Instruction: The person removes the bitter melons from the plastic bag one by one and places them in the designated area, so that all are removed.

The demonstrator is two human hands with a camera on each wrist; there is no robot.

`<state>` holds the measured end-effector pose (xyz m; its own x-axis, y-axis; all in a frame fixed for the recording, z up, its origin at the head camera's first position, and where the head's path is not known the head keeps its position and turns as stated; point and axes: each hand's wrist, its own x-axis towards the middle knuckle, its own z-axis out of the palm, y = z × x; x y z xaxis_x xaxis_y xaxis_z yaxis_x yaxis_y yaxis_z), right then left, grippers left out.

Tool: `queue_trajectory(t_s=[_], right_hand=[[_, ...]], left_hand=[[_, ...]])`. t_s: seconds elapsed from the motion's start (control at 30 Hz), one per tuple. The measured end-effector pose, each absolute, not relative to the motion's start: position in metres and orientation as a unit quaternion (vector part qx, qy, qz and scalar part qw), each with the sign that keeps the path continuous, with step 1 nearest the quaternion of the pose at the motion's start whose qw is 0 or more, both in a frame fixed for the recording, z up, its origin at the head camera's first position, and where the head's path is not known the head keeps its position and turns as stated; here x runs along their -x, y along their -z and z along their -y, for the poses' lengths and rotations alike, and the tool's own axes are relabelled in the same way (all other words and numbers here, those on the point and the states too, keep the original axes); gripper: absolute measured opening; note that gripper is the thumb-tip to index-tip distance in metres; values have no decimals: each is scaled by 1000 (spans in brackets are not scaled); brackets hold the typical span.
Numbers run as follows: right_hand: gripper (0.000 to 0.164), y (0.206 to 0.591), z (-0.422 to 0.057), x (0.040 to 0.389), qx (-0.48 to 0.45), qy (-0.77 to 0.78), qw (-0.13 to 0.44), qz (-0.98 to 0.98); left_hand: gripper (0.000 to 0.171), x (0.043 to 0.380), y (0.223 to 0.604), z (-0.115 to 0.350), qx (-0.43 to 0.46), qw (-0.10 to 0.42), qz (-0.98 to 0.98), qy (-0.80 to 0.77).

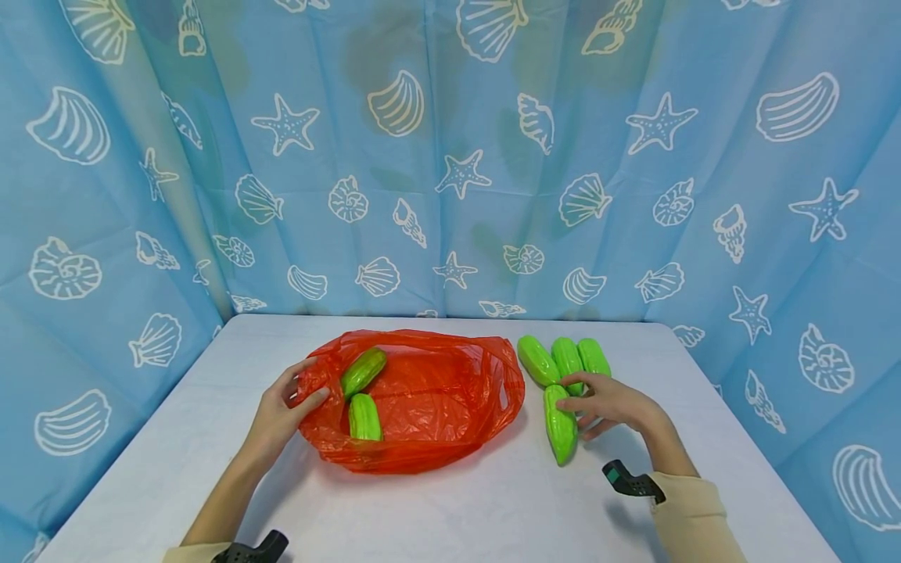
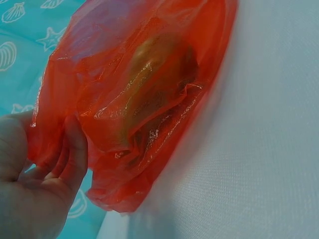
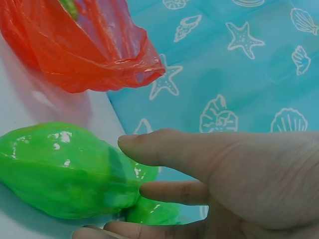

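A red plastic bag (image 1: 436, 391) lies with its mouth spread wide on the table. Inside its left part are two green, ridged, gourd-like pieces, one upper (image 1: 364, 371) and one lower (image 1: 365, 417). My left hand (image 1: 287, 404) holds the bag's left edge, its fingers partly behind the film; the left wrist view shows the hand (image 2: 42, 174) at the thin red plastic (image 2: 104, 119). My right hand (image 1: 611, 400) is spread over a glossy green gourd (image 1: 561, 430), thumb and fingers extended around its upper end. In the right wrist view a gap shows between thumb and gourd (image 3: 65, 169).
Three more green gourds, left (image 1: 538, 360), middle (image 1: 567, 363) and right (image 1: 594, 357), lie side by side behind the one by my right hand. A white cloth covers the table (image 1: 450, 516). Blue curtains (image 1: 450, 156) with shell patterns hang behind it.
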<state>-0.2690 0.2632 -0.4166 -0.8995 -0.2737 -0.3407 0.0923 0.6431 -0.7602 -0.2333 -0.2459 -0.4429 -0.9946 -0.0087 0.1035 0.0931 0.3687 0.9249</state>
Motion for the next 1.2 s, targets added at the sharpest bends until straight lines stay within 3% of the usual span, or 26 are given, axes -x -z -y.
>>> queue_trajectory(t_s=[1.2], right_hand=[[71, 388, -259, 263, 84, 370, 152, -913]], left_hand=[[68, 232, 443, 245, 29, 50, 829, 556]])
